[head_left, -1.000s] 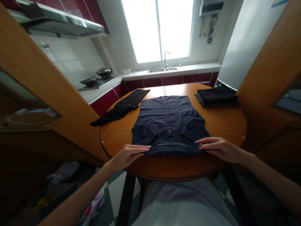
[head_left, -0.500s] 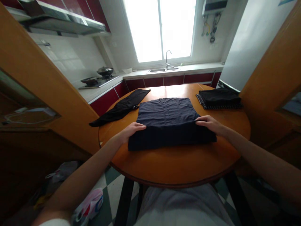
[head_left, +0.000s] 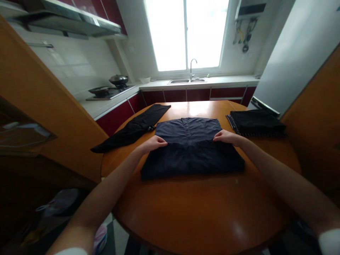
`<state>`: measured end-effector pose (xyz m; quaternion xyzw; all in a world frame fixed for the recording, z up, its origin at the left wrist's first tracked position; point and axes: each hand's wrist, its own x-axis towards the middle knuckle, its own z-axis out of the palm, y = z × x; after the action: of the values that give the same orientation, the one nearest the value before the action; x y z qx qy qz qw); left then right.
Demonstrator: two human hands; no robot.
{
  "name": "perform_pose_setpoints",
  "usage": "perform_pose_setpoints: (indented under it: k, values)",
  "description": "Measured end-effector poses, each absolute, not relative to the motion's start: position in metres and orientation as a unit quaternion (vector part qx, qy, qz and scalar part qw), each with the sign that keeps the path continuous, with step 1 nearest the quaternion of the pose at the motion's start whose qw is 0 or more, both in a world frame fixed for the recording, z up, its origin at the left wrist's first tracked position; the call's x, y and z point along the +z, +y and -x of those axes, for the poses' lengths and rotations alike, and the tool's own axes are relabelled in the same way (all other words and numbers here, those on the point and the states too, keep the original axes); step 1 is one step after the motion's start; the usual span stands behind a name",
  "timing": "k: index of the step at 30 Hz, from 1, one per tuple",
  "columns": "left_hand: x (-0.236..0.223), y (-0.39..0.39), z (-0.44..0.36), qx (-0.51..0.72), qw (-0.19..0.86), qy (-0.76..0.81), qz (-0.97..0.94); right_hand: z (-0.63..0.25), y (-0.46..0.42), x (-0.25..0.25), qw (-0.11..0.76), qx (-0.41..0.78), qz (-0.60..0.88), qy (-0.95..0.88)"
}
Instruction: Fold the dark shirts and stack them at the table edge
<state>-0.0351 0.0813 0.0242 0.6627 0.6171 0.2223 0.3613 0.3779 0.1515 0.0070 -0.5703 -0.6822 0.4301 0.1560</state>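
Note:
A dark navy garment (head_left: 191, 159) lies partly folded on the round wooden table (head_left: 202, 209), its near part doubled over the far part. My left hand (head_left: 154, 143) pinches the left end of the folded-over edge. At the right end of that same edge, my right hand (head_left: 225, 137) pinches the cloth between thumb and fingers. The far part of the garment lies flat and looks a little lighter, with a seam down its middle. What kind of garment it is, I cannot tell.
A black garment (head_left: 135, 125) lies at the table's left, one end hanging past the edge. Folded dark clothes (head_left: 259, 122) are stacked at the right. Beyond stand a counter with a sink (head_left: 187, 81) and a stove with pans (head_left: 118, 79). Wooden frames flank both sides.
Both hands have moved slightly closer together along the folded edge, still pinching it. The folded-over part now lies flatter and reaches nearer to me. The camera view has shifted.

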Motion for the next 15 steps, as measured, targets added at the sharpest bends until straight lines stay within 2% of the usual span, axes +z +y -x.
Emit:
perform_pose_setpoints:
  k: [6, 15]
  values:
    - [-0.002, 0.107, 0.048, 0.234, 0.299, 0.598, -0.706, -0.365, 0.181, -0.002, 0.146, 0.347, 0.539, -0.753]
    - [-0.017, 0.108, 0.05, 0.248, 0.205, 0.591, -0.74, -0.37, 0.197, -0.016, 0.13, 0.323, 0.509, -0.787]
